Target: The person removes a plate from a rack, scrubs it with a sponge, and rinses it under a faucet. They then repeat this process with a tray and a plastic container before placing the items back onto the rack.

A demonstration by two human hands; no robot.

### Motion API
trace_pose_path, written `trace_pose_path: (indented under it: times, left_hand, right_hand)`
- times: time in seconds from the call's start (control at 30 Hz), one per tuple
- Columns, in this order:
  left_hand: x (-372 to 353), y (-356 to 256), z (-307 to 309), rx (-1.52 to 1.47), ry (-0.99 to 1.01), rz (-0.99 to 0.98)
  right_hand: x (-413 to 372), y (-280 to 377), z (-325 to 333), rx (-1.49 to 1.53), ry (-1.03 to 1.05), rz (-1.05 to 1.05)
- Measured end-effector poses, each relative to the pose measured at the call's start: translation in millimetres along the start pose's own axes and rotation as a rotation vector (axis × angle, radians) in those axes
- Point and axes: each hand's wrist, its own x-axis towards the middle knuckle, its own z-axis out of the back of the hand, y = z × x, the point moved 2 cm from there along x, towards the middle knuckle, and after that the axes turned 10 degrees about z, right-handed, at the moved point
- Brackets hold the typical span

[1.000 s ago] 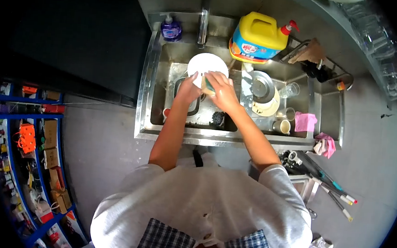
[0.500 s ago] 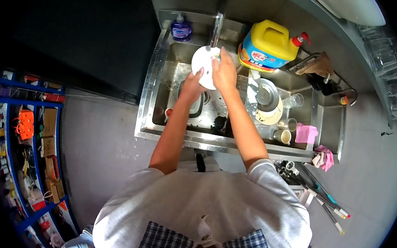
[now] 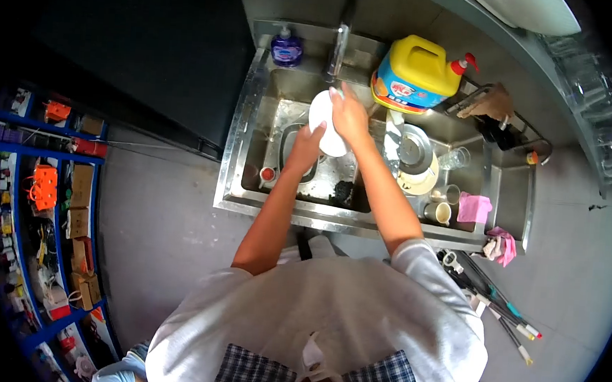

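Note:
A white plate, tilted, is held over the left sink basin, below the faucet. My left hand grips its lower left edge, thumb on the face. My right hand presses on the plate's right side with fingers together; a small pale bit shows at its fingertips, too little to name. Beneath my hands a dark-rimmed rectangular dish lies in the basin. A small cup with red inside stands to its left, and a black scourer-like clump lies to its right.
Behind the sink stand a purple soap bottle and a big yellow detergent jug. The right basin holds stacked plates, glasses, a mug and a pink cloth. A shelf overhangs at right.
The plate and both hands have come slightly down and right, away from the faucet. My right fingers have shifted over the plate, and the view has tilted a little.

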Motion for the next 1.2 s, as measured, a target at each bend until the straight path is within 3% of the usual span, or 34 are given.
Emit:
trace_pose_path:
  times: [0.07, 0.13, 0.2, 0.53, 0.67, 0.77, 0.8, 0.83, 0.87, 0.93, 1.03, 1.13, 1.2]
  left_hand:
    - [-9.2, -9.5, -6.5, -0.059, 0.019, 0.073]
    - [-10.4, -15.1, -2.1, -0.107, -0.006, 0.074]
    - [-2.4, -13.5, 12.3, -0.108, -0.003, 0.064]
    - [-4.5, -5.5, 18.0, -0.465, 0.060, 0.156]
    - [-8.9, -3.4, 10.5, -0.432, 0.041, 0.176]
    - [-8.3, -2.9, 2.7, -0.431, 0.028, 0.130]
    - [-8.2, -9.8, 4.1, -0.280, -0.001, 0.069]
    - [-8.2, -16.9, 6.3, -0.133, -0.028, 0.008]
    - [5.8, -3.8, 19.1, -0.234, -0.016, 0.051]
    - [34.5, 23.9, 45.0, -0.441, -0.004, 0.134]
    - [13.5, 3.5, 24.7, -0.607, 0.123, 0.148]
    - [8.7, 18.1, 13.2, -0.586, 0.132, 0.244]
    - [3.7, 26.0, 12.7, -0.670, 0.143, 0.231]
  right_hand:
    - [11.1, -1.2, -14.0, -0.113, 0.028, 0.104]
    - [5.5, 33.1, -9.2, -0.044, 0.117, 0.242]
    - [-5.5, 49.8, -8.5, -0.030, 0.194, 0.513]
    - [-63.8, 35.6, 44.8, -0.263, 0.311, 0.651]
    - [-44.7, -2.7, 50.4, -0.257, 0.212, 0.442]
    - [-17.8, 3.8, 29.2, -0.090, 0.155, 0.281]
    - [-11.2, 11.2, 21.8, -0.081, 0.151, 0.257]
    - [-12.7, 22.0, 11.5, -0.191, 0.134, 0.401]
    - [-19.1, 26.1, -3.2, -0.185, 0.199, 0.428]
    - [-39.3, 50.9, -0.4, -0.201, 0.126, 0.658]
    - [-61.7, 50.3, 25.2, -0.288, 0.158, 0.706]
    - [-78.5, 16.2, 46.9, -0.285, 0.083, 0.455]
    - [-93.4, -12.1, 59.5, -0.255, -0.128, 0.287]
